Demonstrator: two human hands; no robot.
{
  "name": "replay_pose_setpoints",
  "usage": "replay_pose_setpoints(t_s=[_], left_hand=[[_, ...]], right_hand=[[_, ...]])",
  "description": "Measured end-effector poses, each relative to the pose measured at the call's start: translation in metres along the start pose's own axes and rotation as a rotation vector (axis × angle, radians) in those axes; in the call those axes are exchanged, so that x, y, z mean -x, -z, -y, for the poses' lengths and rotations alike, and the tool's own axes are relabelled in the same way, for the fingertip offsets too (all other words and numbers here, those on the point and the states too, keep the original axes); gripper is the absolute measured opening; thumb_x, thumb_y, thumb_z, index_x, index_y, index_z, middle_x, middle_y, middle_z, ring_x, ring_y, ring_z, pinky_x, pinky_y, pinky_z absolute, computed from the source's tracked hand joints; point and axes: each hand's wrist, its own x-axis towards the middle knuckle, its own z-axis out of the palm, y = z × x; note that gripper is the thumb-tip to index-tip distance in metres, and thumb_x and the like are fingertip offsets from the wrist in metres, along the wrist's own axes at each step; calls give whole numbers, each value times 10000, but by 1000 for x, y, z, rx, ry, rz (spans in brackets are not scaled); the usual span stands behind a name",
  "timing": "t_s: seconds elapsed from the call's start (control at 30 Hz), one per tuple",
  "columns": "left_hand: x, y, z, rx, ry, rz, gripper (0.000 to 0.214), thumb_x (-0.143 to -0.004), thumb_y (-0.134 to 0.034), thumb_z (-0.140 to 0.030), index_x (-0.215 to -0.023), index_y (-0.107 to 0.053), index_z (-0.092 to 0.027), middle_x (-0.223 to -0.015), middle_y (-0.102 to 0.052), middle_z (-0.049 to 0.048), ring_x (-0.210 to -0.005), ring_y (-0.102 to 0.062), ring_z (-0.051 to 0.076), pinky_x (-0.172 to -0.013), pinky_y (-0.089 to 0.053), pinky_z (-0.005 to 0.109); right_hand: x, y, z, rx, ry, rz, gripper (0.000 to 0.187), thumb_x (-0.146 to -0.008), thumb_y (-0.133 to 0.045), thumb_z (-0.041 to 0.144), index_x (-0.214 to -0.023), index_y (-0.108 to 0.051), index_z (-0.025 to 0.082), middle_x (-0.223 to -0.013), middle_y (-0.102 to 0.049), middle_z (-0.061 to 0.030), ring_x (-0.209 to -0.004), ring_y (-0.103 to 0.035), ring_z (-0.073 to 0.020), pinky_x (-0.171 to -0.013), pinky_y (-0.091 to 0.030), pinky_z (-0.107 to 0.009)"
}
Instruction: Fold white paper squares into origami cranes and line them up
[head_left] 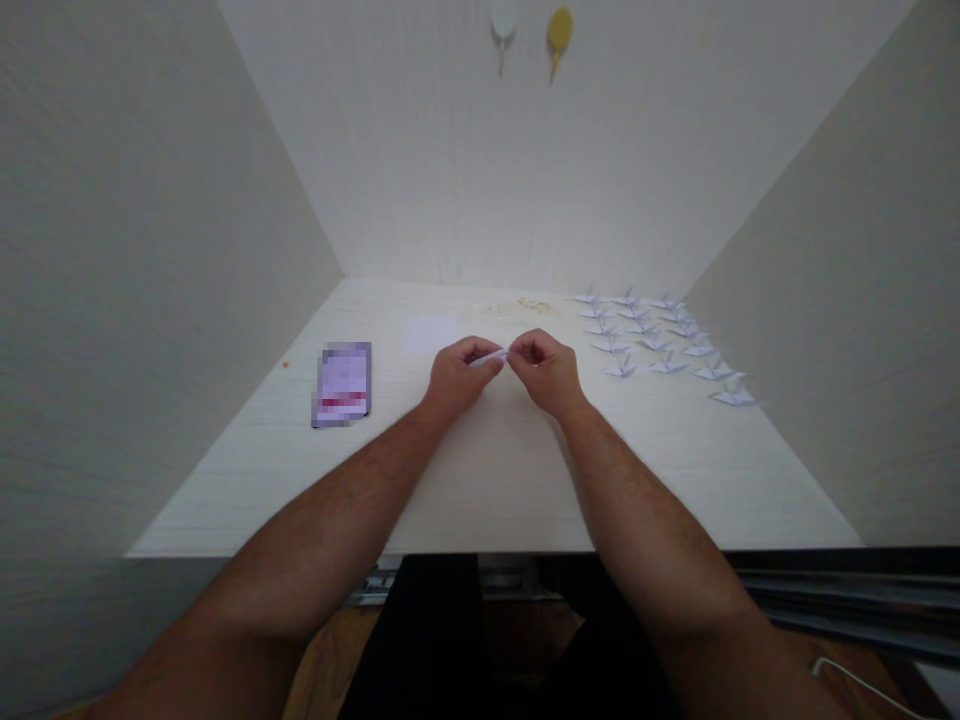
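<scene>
Over the middle of the white table [480,470], my two hands meet at a small folded piece of white paper [489,357]. My left hand [461,375] pinches its body between thumb and fingers. The fingertips of my right hand [546,368] are closed at the paper's right end. Most of the paper is hidden by my fingers, so its folded shape is not clear. To the right stand rows of folded white paper cranes [619,368]. A flat pale sheet of paper [431,333] lies just beyond my left hand.
A blurred purple-white packet [343,385] lies on the left of the table. Pale walls rise at the back [450,170] and both sides. White [503,22] and yellow [559,30] round-headed items are on the back wall. A white cable [855,680] shows at lower right.
</scene>
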Motion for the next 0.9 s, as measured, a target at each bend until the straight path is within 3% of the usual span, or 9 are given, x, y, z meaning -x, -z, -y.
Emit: replay_pose_setpoints(t_s=[0.1,0.2,0.5,0.9], left_hand=[[1,0,0,-40,-84,-35,200,-704,-740,-285,-876,-702,-192,-815,-714,11,-740,-630,148,-687,-485,279],[1,0,0,-89,-117,-27,111,-728,-718,-281,-795,-692,-197,-782,-708,6,-737,-633,152,-697,-490,285],[0,0,2,60,-39,-8,200,-665,-801,-354,-736,-706,-194,-750,-715,25,-709,-635,164,-688,-508,301],[1,-2,-1,83,-25,5,195,-655,-803,-337,-715,-686,-194,-712,-693,8,-661,-598,141,-645,-484,282]], right_hand=[[0,1,0,69,-16,20,35,-747,-636,239,-738,-638,206,-662,-647,25,-609,-563,-122,-613,-444,-265],[-1,2,-1,83,-64,39,62,-742,-658,264,-726,-656,204,-665,-666,16,-622,-579,-130,-625,-454,-273],[-5,6,3,-176,-269,64,156,-626,-761,305,-666,-663,190,-633,-673,-3,-575,-564,-125,-557,-445,-270],[-4,6,4,-223,-271,45,142,-605,-754,268,-648,-647,185,-653,-681,-8,-603,-593,-130,-586,-460,-277]])
